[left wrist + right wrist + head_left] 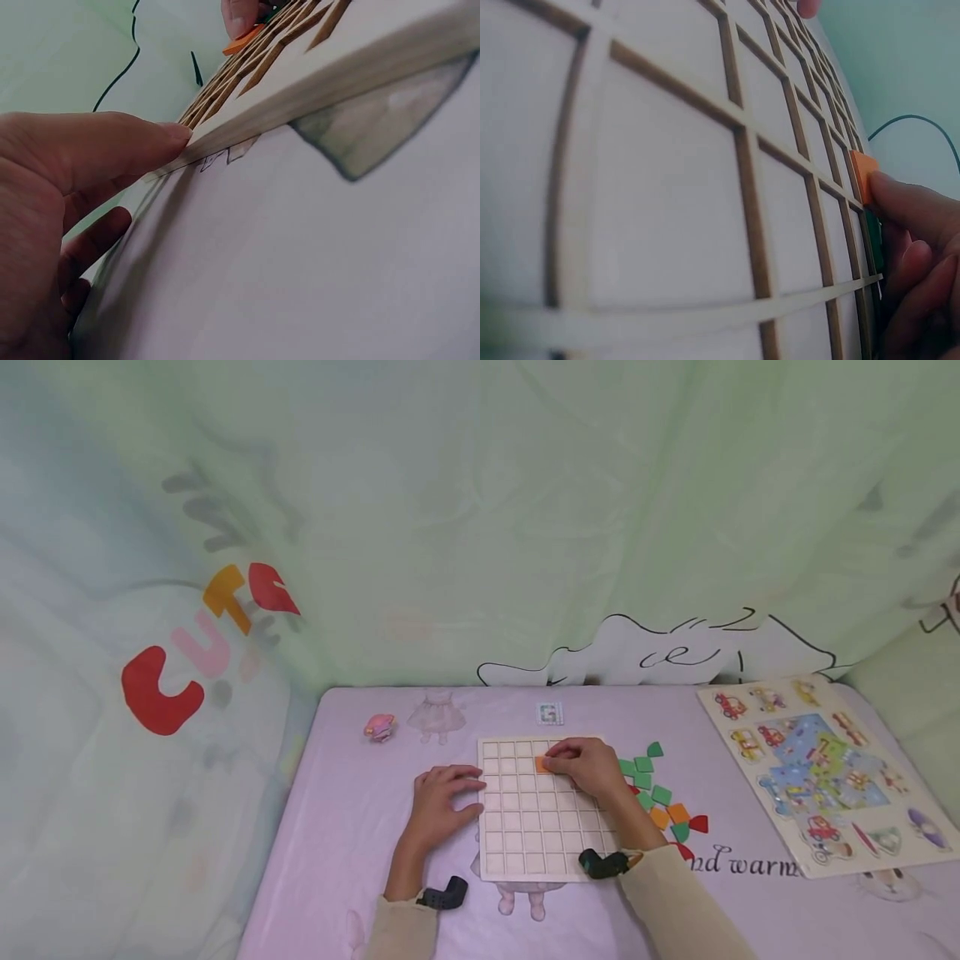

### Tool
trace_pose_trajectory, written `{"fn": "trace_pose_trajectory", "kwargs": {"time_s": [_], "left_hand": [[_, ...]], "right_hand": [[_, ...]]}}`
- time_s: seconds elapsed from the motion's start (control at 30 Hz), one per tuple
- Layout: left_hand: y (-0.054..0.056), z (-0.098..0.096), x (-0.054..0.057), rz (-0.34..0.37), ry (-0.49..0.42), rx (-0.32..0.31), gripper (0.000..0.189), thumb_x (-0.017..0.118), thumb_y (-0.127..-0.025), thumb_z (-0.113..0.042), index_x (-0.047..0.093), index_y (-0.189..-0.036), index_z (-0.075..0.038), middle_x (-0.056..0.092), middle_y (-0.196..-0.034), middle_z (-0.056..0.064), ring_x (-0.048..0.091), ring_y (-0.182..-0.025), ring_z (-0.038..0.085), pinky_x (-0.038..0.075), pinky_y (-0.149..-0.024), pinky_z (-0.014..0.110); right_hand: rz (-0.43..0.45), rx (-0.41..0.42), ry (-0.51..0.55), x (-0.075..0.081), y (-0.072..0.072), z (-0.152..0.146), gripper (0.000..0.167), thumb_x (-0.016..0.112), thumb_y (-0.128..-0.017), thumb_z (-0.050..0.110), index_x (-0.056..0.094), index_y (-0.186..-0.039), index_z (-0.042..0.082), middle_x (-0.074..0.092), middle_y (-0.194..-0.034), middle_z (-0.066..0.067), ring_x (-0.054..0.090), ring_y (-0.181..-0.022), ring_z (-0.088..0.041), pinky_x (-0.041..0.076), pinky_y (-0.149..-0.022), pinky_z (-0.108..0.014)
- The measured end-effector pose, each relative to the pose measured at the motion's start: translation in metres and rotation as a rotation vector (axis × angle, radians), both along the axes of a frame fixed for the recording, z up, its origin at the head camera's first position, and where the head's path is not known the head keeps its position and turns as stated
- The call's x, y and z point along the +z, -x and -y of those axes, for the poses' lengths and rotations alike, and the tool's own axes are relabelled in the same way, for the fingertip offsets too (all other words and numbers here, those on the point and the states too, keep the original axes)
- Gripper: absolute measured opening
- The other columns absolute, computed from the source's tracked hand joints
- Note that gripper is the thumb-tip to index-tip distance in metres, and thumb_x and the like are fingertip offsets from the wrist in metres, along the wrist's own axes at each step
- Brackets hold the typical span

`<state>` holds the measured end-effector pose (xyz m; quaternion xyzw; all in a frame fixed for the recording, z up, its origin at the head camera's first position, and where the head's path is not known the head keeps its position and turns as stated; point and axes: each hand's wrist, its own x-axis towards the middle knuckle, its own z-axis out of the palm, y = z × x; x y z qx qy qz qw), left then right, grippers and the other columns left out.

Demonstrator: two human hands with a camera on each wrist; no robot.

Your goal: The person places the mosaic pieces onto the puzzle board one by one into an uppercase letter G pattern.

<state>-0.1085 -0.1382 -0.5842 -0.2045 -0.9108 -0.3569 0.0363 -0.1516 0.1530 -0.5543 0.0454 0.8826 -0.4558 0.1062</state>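
A pale wooden grid board lies on the table with its square cells edged by raised strips. My right hand pinches an orange square tile over the upper part of the board. In the right wrist view the thumb is on the orange tile, and a green piece shows beside it, partly behind the fingers. My left hand rests at the board's left edge, fingers spread; the left wrist view shows its thumb touching the rim.
Right of the board lie loose green tiles, orange tiles and red pieces. A picture puzzle board lies at far right. A small patterned card sits behind the grid, and a pink trinket at back left.
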Motion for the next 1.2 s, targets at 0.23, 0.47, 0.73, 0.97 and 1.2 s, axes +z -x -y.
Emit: {"fn": "trace_pose_trajectory", "kwargs": {"time_s": [0.23,0.47,0.73,0.97,1.2], "left_hand": [[-0.001,0.0,0.002,0.003,-0.004,0.0,0.032,0.083,-0.083,-0.028,0.079,-0.113,-0.019,0.068,-0.131,-0.004,0.056,-0.12,0.026,0.031,-0.099,0.054],[-0.001,-0.001,0.002,0.005,-0.005,0.008,0.031,0.083,-0.082,-0.028,0.079,-0.112,-0.019,0.069,-0.131,-0.005,0.056,-0.12,0.025,0.03,-0.099,0.053],[0.0,-0.001,-0.001,0.007,0.005,0.009,0.031,0.083,-0.083,-0.029,0.079,-0.112,-0.021,0.068,-0.131,-0.006,0.056,-0.12,0.023,0.03,-0.1,0.053],[0.0,-0.002,-0.001,-0.001,-0.005,0.006,0.031,0.084,-0.082,-0.028,0.079,-0.112,-0.021,0.068,-0.131,-0.006,0.056,-0.12,0.023,0.031,-0.1,0.053],[0.0,-0.001,-0.001,0.008,-0.006,0.009,0.031,0.084,-0.082,-0.028,0.079,-0.112,-0.021,0.068,-0.131,-0.007,0.056,-0.12,0.023,0.03,-0.101,0.054]], "right_hand": [[-0.001,0.0,-0.005,0.001,0.0,0.001,0.021,0.083,-0.085,0.031,0.078,-0.097,0.015,0.064,-0.075,0.0,0.053,-0.053,-0.015,0.043,-0.059,-0.031],[0.011,-0.004,0.005,0.001,0.0,0.002,0.018,0.083,-0.084,0.027,0.078,-0.098,0.015,0.063,-0.074,0.0,0.052,-0.051,-0.015,0.042,-0.057,-0.03],[0.02,-0.004,-0.004,0.001,0.001,0.002,0.018,0.083,-0.084,0.025,0.078,-0.098,0.015,0.061,-0.072,0.001,0.051,-0.051,-0.014,0.041,-0.056,-0.03],[0.017,0.012,0.02,0.002,0.001,-0.001,0.018,0.082,-0.085,0.022,0.079,-0.1,0.013,0.063,-0.072,0.0,0.052,-0.051,-0.013,0.043,-0.054,-0.029],[0.036,0.06,0.124,0.008,-0.004,-0.009,0.025,0.077,-0.088,0.013,0.076,-0.113,0.007,0.063,-0.082,-0.004,0.054,-0.061,-0.015,0.046,-0.057,-0.027]]}}
